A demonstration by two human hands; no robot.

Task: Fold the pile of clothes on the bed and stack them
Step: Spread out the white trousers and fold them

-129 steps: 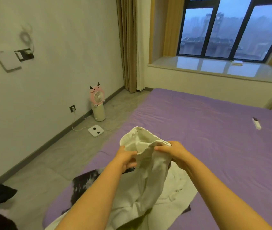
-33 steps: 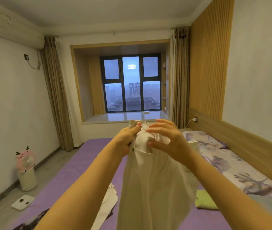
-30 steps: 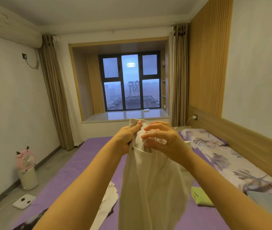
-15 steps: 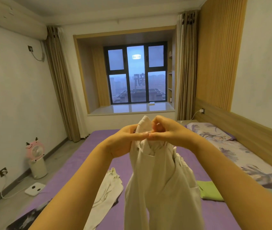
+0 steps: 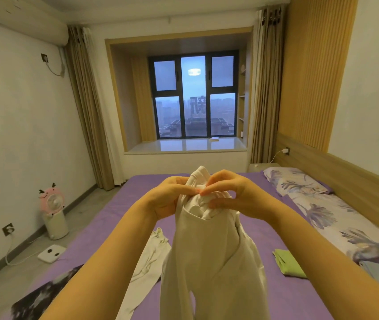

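Near left corner of the purple bed (image 5: pixel 123 205): a dark patterned garment (image 5: pixel 36 300) lies flat at the edge. Next to it, right, a white garment (image 5: pixel 147 266) is spread loose on the sheet. Centre: cream trousers (image 5: pixel 209 257) are held up off the bed, hanging down in front of the camera. Left hand (image 5: pixel 168 199) and right hand (image 5: pixel 234 197) both pinch the bunched top edge, fingers curled into the fabric, fingertips nearly touching each other. Right of the trousers, a folded green item (image 5: pixel 287 263) sits on the sheet, apart from the other clothes. Right edge: floral bedding (image 5: pixel 336 218) runs along the wooden headboard (image 5: pixel 345 181), pillow (image 5: pixel 294 182) at the far end. Left floor: white scale (image 5: pixel 51 253), pink fan (image 5: pixel 52 212) by the wall. Far: window (image 5: pixel 194 98) between curtains.
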